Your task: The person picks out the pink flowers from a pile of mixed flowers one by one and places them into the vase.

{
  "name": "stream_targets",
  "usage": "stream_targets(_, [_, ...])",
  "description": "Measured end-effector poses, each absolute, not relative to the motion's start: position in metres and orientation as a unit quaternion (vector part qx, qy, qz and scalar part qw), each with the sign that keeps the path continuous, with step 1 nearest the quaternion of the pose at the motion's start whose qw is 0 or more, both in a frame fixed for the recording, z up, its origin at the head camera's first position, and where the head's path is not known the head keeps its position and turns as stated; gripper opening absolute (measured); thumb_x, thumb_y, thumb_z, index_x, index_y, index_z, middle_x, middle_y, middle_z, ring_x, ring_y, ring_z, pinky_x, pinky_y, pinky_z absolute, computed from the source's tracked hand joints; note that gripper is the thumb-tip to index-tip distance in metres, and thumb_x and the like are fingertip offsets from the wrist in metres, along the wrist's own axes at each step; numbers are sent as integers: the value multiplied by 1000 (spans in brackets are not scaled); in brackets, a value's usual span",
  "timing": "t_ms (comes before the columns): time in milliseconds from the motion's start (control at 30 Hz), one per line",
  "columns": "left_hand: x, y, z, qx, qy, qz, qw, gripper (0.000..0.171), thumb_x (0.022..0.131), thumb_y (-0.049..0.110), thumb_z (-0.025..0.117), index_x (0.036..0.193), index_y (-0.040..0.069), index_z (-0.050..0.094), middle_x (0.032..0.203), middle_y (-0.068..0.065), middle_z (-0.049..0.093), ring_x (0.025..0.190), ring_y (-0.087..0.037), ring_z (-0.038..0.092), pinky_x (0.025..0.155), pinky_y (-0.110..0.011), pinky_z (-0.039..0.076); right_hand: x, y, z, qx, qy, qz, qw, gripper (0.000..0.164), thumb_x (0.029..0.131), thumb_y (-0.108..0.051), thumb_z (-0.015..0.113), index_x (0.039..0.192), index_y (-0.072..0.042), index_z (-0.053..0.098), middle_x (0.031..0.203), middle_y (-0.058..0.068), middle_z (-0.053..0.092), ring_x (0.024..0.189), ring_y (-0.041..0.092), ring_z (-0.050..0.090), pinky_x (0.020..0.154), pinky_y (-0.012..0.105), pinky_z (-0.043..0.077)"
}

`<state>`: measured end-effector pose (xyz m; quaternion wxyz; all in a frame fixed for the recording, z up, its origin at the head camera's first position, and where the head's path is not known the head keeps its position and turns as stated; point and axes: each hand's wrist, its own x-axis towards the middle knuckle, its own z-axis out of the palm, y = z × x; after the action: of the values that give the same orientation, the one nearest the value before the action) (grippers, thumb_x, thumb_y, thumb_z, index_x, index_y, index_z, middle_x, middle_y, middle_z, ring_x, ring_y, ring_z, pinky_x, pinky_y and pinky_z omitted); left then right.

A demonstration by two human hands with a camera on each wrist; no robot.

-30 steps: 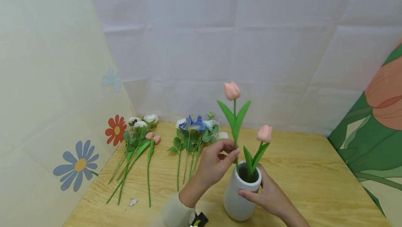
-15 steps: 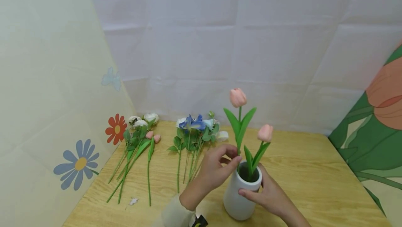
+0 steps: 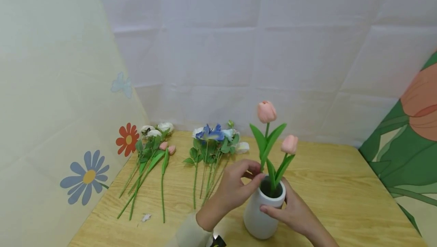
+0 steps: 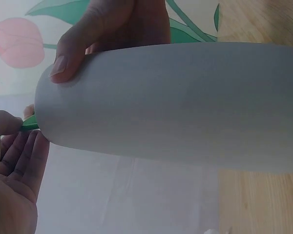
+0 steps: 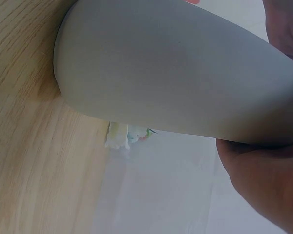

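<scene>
A white vase (image 3: pixel 261 220) stands upright on the wooden table in the head view. My right hand (image 3: pixel 293 210) grips it near the rim, thumb across the front. With thumb and fingers my left hand (image 3: pixel 236 187) pinches the stem of a pink tulip (image 3: pixel 266 112) at the left side of the vase mouth. Its lower stem is inside the vase. Another pink tulip (image 3: pixel 289 144) leans right in the mouth, its stem end hidden. From the left wrist view, the pinched green stem (image 4: pixel 30 124) shows at the rim, and the vase (image 4: pixel 166 107) fills the middle.
Left on the table (image 3: pixel 341 194) lie white flowers (image 3: pixel 165 126) and pink tulips (image 3: pixel 172 149). Behind my left hand lies a bunch with a blue flower (image 3: pixel 210 133) and a white bloom (image 3: pixel 242 147). A white scrap (image 3: pixel 146 217) lies nearer. Cloth (image 3: pixel 205 49) hangs behind.
My left hand has moved down and right with the tulip, whose stem now goes deeper into the vase. The right hand stays on the vase.
</scene>
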<state>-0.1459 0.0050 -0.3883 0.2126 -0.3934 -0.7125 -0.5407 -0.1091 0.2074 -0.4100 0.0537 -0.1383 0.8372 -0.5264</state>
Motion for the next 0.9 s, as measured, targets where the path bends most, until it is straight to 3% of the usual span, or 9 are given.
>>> stream_targets(300, [-145,3,-389,-422,-722,-472,280,15,91,2,73,105,4,68,92,-5,72,85,-7,69,79,-12,53,-110,207,-410,-139,836,-528,57,79,86,-22,82,148,-7,35,141,20,53,127,37,52,97,52,46])
stream_targets(667, [-146,2,-396,-422,-730,-456,285,12,92,7,73,103,8,69,94,-1,72,90,-7,66,82,-11,50,-110,207,-410,-124,838,-528,59,78,85,-22,83,146,-7,37,138,19,56,124,35,53,95,48,48])
stream_targets(900, [-145,1,-396,-421,-735,-447,287,11,92,8,74,102,11,69,93,1,71,87,-9,61,80,-11,48,-110,206,-409,-119,839,-527,58,78,85,-23,83,146,-8,37,140,19,55,125,36,54,97,53,47])
